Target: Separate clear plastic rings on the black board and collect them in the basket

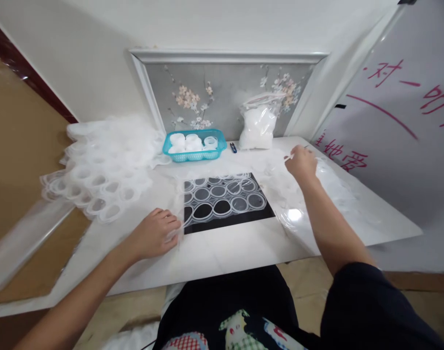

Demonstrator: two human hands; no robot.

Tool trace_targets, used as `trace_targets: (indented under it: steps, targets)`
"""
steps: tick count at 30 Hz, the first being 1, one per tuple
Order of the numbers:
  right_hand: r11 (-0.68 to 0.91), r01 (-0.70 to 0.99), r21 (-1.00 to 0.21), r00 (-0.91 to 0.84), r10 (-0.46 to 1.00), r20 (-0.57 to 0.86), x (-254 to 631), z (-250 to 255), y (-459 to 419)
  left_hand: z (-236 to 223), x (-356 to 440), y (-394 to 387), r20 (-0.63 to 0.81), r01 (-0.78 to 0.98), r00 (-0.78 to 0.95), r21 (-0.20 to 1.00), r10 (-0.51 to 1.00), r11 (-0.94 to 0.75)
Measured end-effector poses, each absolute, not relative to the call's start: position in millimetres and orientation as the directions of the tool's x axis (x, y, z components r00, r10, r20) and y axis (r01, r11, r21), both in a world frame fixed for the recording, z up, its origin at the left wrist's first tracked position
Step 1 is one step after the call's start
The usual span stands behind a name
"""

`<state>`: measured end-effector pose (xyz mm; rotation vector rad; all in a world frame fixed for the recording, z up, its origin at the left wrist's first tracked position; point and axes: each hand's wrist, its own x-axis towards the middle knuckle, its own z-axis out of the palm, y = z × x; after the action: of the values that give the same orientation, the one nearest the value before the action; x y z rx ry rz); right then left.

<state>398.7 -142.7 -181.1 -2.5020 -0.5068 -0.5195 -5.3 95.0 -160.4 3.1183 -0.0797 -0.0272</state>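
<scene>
Lying across the black mat [229, 222], the clear ring-cut sheet [240, 204] had an L edge hard to make out vs. the white tabletop [214, 253]. L hand [158, 234], at that edge, had fingers curled w/ clear film [173, 236] by the tips; firm hold or light touch could not be told. R hand [301, 163], over loose film [333, 182], had thumb & fingers drawn together; a pale bit [288, 157] poked out, but grip contents were hidden & full closure could not be confirmed. Glare masked part of the loose film. Blurred stacked sheets [109, 160] occupied far L, nr. the blue basket [195, 156]; small dark tool [233, 147] & zip bag [259, 129] sat behind the mat. Whiteboard [393, 175], partly cut off, bounded R side.
</scene>
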Motion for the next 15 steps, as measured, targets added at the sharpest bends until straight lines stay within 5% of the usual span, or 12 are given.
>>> trace_targets:
  steps: [3,8,11,15]
  targets:
    - [-0.690,0.575,-0.440,0.790,0.326,0.520,378.7,-181.0,-148.9,-159.1,-10.1,92.7,-0.012,-0.045,0.999,-0.056,-0.044,-0.997]
    - [-0.255,0.588,-0.768,0.603,0.771,0.206,291.1,-212.8,-137.0,-169.1,15.3,57.4,0.070,-0.080,0.994,-0.080,-0.086,-0.994]
    - [-0.177,0.448,-0.877,0.579,0.804,0.133,255.8,-234.5,-136.7,-176.8,39.1,28.3,0.020,-0.248,0.969,-0.011,-0.248,-0.969]
    - [-0.125,0.418,-0.900,0.658,0.725,0.206,251.2,-247.3,-142.1,-194.2,67.7,-1.9,0.004,-0.430,0.903,-0.014,-0.431,-0.902]
